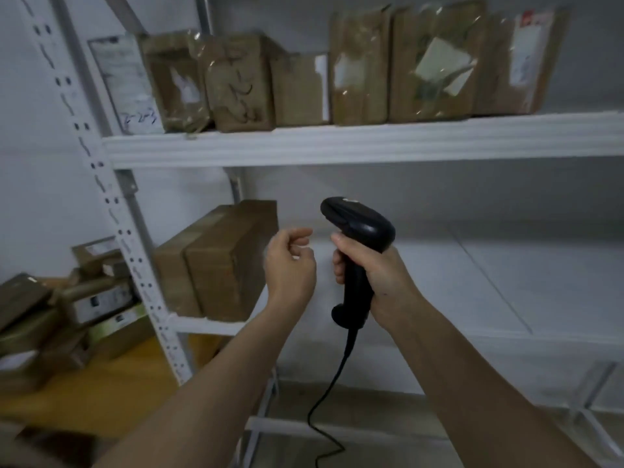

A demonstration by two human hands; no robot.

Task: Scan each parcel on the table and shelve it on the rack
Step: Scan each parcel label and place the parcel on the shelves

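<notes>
A black handheld scanner [358, 255] is shown gripped by its handle in the right hand [378, 282], whose fingers [338, 261] are wrapped around the grip; the scanner is held upright in front of the white rack [337, 146], with its head turned up and to the left and its black cable [334, 393] trailing down from the base of the handle. The left hand [290, 261] is raised just beside the scanner without touching it; its fingers [297, 233] are loosely curled and nothing is held in them. On the upper shelf [472, 136] a row of brown parcels [358, 65] is seen standing on edge, side by side, several wrapped in clear tape and bearing white labels, with a flat white parcel [126, 86] leaning at the left end of the row. On the middle shelf [439, 298] two brown boxes [216, 261] are placed against each other at the left end, beside the perforated upright [111, 204]; the remainder of that shelf surface is seen as bare white board. To the left of the rack, a heap of further parcels [60, 309] lies stacked irregularly on the yellow-brown tabletop [111, 393], some showing printed labels. The frame is somewhat blurred, so the label text cannot be read.
</notes>
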